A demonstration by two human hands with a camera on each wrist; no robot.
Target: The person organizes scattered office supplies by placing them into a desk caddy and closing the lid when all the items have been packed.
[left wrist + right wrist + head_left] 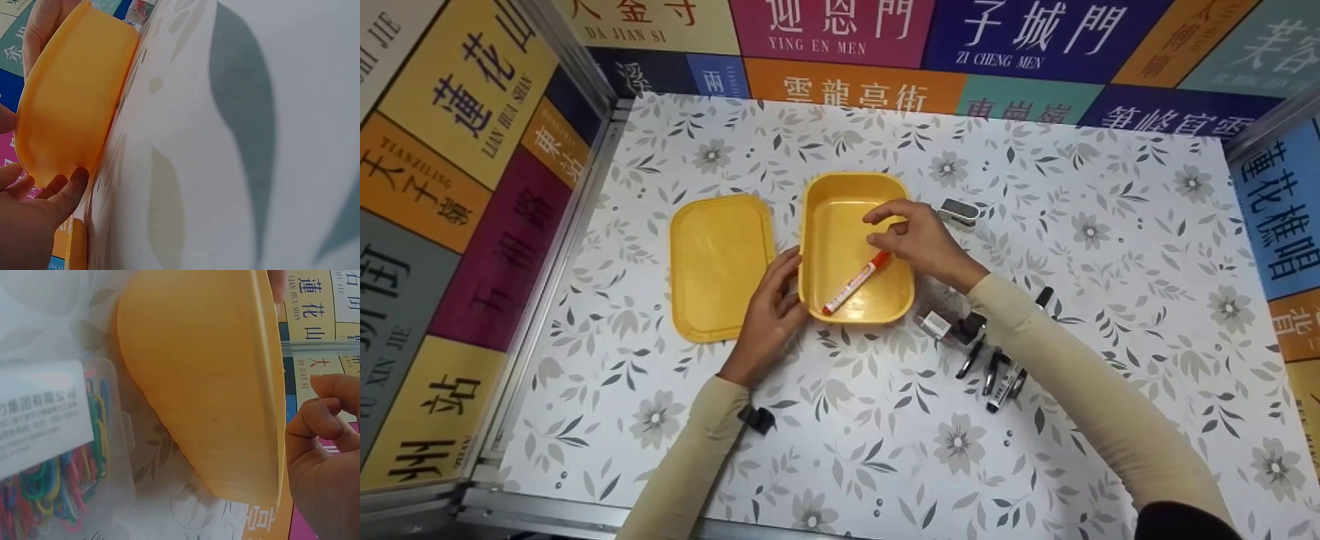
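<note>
A yellow plastic box (855,187) stands without its lid. Inside it a white marker with a red-orange cap (855,286) lies slanted, its upper end close under my right hand. My right hand (919,236) is above the box's right rim, thumb and forefinger bent and apart, holding nothing; the right wrist view shows this hand (329,444) beside the rim. At the box's left wall, my left hand (771,315) touches the outside with extended fingers. The left wrist view shows those fingertips (76,183) against the box (79,90).
Left of the box lies its yellow lid (721,266). A stapler (960,213) is behind my right hand. Near the right forearm are a clear case of colored paper clips (937,321) and several black pens and markers (1002,386). Printed panels (840,34) border the table.
</note>
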